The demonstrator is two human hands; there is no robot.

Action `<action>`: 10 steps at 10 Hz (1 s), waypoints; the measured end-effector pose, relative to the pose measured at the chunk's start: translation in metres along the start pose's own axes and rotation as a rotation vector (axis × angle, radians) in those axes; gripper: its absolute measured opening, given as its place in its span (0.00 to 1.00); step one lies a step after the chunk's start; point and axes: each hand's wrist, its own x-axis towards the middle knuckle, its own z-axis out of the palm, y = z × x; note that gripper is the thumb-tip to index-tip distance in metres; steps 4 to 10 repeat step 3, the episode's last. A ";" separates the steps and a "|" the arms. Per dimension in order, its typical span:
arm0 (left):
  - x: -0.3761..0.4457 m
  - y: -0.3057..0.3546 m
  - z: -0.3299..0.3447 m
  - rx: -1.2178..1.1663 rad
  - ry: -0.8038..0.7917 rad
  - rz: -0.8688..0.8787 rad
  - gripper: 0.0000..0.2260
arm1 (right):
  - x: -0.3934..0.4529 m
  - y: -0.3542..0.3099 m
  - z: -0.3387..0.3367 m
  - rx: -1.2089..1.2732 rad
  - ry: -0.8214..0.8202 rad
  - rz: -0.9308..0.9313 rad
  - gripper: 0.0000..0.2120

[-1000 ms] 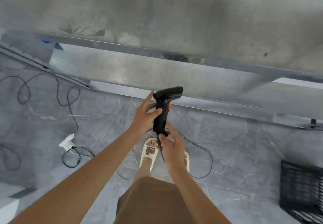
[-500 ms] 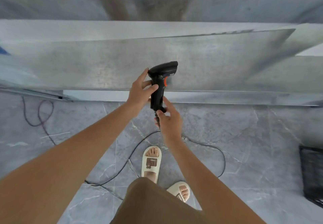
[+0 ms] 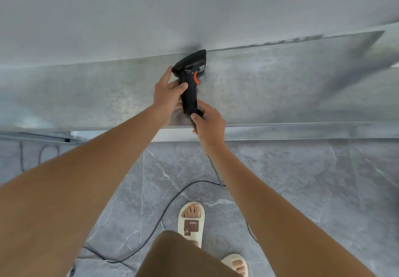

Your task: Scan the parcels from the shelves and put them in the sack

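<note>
Scanner [image 3: 190, 82] upright over the metal shelf [image 3: 280, 95] near its front edge, head tipped toward the back, left hand [image 3: 167, 92] wrapped on the upper grip, right hand [image 3: 208, 122] pinching the butt where the cable [image 3: 168, 207] drops to the tiled floor [image 3: 302, 179] by two sandals [image 3: 191, 222].

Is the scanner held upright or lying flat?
Upright: the scanner has its head on top, left hand and right hand gripping its handle.

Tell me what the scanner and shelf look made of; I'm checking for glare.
Scanner: probably matte black moulded plastic with an orange trigger, no strong highlights. Shelf: apparently bare grey sheet metal, dull and mottled, with a brighter front lip.
</note>
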 end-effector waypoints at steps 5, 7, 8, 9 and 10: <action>-0.049 -0.002 -0.007 0.420 -0.039 0.124 0.31 | -0.061 0.008 -0.037 0.093 -0.027 0.138 0.23; -0.049 -0.002 -0.007 0.420 -0.039 0.124 0.31 | -0.061 0.008 -0.037 0.093 -0.027 0.138 0.23; -0.049 -0.002 -0.007 0.420 -0.039 0.124 0.31 | -0.061 0.008 -0.037 0.093 -0.027 0.138 0.23; -0.049 -0.002 -0.007 0.420 -0.039 0.124 0.31 | -0.061 0.008 -0.037 0.093 -0.027 0.138 0.23; -0.049 -0.002 -0.007 0.420 -0.039 0.124 0.31 | -0.061 0.008 -0.037 0.093 -0.027 0.138 0.23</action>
